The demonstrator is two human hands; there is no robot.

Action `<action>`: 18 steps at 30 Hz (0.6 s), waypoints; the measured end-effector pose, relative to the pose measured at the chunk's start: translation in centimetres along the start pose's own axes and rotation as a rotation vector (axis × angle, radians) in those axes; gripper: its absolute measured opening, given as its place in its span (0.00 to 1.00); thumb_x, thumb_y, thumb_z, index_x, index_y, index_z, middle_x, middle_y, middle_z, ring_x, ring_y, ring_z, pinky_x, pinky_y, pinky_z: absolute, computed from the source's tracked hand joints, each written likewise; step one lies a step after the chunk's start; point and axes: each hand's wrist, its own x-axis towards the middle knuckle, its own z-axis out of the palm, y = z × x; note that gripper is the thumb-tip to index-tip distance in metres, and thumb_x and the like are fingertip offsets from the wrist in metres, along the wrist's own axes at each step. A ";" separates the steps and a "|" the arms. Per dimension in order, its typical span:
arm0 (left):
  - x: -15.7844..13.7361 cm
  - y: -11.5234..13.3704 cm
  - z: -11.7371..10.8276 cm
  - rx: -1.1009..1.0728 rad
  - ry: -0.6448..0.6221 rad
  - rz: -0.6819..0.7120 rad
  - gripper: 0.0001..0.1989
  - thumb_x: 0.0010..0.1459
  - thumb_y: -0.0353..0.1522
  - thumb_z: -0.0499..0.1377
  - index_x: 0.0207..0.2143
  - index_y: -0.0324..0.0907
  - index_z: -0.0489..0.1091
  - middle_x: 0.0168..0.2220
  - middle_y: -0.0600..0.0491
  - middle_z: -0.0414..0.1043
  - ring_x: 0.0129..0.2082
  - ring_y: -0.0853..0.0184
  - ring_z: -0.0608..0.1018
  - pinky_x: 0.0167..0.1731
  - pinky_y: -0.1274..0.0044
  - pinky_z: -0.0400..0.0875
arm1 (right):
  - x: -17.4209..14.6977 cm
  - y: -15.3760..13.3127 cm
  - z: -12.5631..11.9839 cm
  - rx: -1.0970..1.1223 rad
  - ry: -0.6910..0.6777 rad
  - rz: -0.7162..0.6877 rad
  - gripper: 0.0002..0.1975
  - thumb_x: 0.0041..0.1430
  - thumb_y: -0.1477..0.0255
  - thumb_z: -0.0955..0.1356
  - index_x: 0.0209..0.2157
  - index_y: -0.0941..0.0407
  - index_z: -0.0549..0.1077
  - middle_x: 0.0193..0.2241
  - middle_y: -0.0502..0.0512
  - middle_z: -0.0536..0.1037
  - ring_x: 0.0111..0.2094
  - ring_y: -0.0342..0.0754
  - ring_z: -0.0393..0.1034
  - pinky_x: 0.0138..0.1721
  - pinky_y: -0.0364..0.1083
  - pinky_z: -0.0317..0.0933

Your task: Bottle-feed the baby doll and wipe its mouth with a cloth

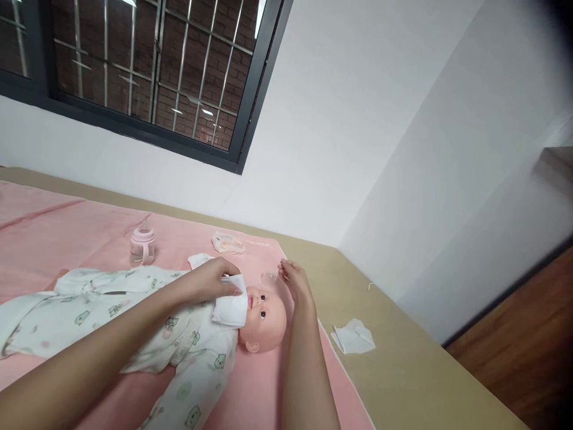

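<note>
A baby doll (267,316) lies on its back on a pink blanket (257,382), dressed in a white outfit (192,346) with green animal prints. My left hand (217,279) grips a folded white tissue (233,307), spread over the doll's neck and upper chest just below its mouth. Beyond the doll's head, my right hand (293,278) is raised with loosely bent fingers, and nothing can be made out in them. Close beside its fingertips is a small clear cap-like piece (269,277), resting on the blanket; whether they touch is unclear.
A pink-topped baby bottle (142,245) with a handle stands behind the doll. A small printed soft packet (227,242) lies farther right. Another white tissue (353,336) is crumpled on the wooden surface (403,370). White walls and a barred window (147,65) border the back.
</note>
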 end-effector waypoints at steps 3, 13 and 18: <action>0.1 0.0 0.6 0.047 -0.008 0.001 0.08 0.50 0.35 0.57 0.23 0.40 0.68 0.24 0.58 0.68 0.27 0.68 0.70 0.26 0.78 0.56 | 1.1 3.7 -1.7 0.042 0.078 0.073 0.12 0.39 0.72 0.77 0.23 0.59 0.72 0.20 0.49 0.75 0.20 0.38 0.67 0.24 0.38 0.65; 0.0 0.7 2.2 0.269 0.014 -0.065 0.13 0.48 0.37 0.57 0.19 0.41 0.56 0.19 0.60 0.55 0.24 0.70 0.63 0.24 0.76 0.50 | 2.5 6.0 -2.9 0.158 0.141 0.045 0.07 0.46 0.77 0.73 0.27 0.59 0.72 0.23 0.49 0.76 0.25 0.39 0.71 0.33 0.39 0.73; 0.1 1.2 2.8 0.362 0.039 -0.083 0.12 0.48 0.36 0.56 0.19 0.42 0.57 0.19 0.58 0.57 0.24 0.69 0.63 0.25 0.76 0.49 | 2.6 6.3 -3.0 0.183 0.140 0.030 0.05 0.47 0.78 0.72 0.27 0.60 0.72 0.23 0.50 0.76 0.26 0.39 0.72 0.33 0.39 0.73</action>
